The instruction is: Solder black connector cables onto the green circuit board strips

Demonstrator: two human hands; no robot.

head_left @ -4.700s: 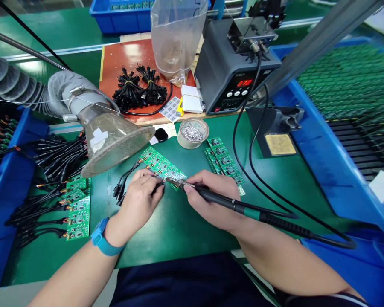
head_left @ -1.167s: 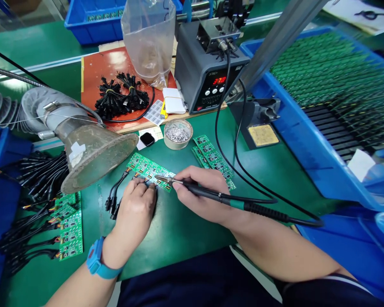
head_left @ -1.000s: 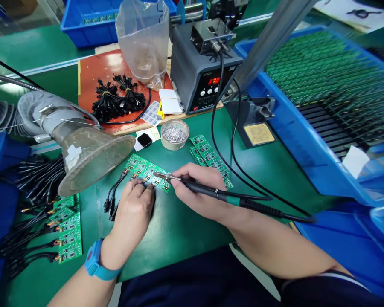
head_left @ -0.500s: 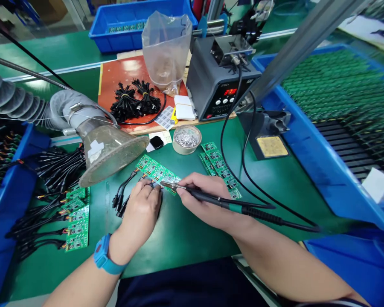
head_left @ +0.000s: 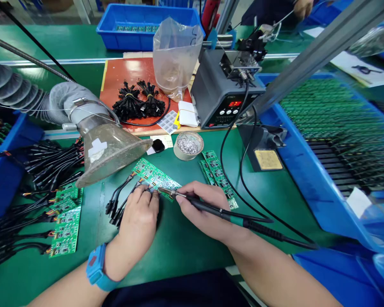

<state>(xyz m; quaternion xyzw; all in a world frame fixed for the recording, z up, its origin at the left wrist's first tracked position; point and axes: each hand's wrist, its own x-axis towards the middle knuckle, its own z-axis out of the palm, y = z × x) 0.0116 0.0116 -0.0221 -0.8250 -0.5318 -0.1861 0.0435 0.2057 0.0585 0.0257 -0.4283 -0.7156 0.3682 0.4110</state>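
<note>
My right hand (head_left: 208,204) is closed around a soldering iron (head_left: 208,207) in a pen grip. The iron's tip reaches the lower edge of a green circuit board strip (head_left: 156,175) lying on the mat. At that same edge, my left hand (head_left: 141,209) has its fingers pinched together on a black cable, mostly hidden under them. Several black cables (head_left: 117,194) with coloured wire ends run from the board's left part, beside my left hand. A blue wristband (head_left: 97,266) circles my left wrist.
A fume extractor hood (head_left: 110,149) hangs at left, above wired boards (head_left: 65,230). Behind are a tin of metal shavings (head_left: 188,146) and a soldering station (head_left: 227,94). Other boards (head_left: 219,175), an iron stand (head_left: 264,147) and a blue bin (head_left: 326,200) lie rightward.
The camera view has shifted slightly, so the scene sits a little differently. Both hands keep their grip, and the iron's tip stays at the board's lower edge.
</note>
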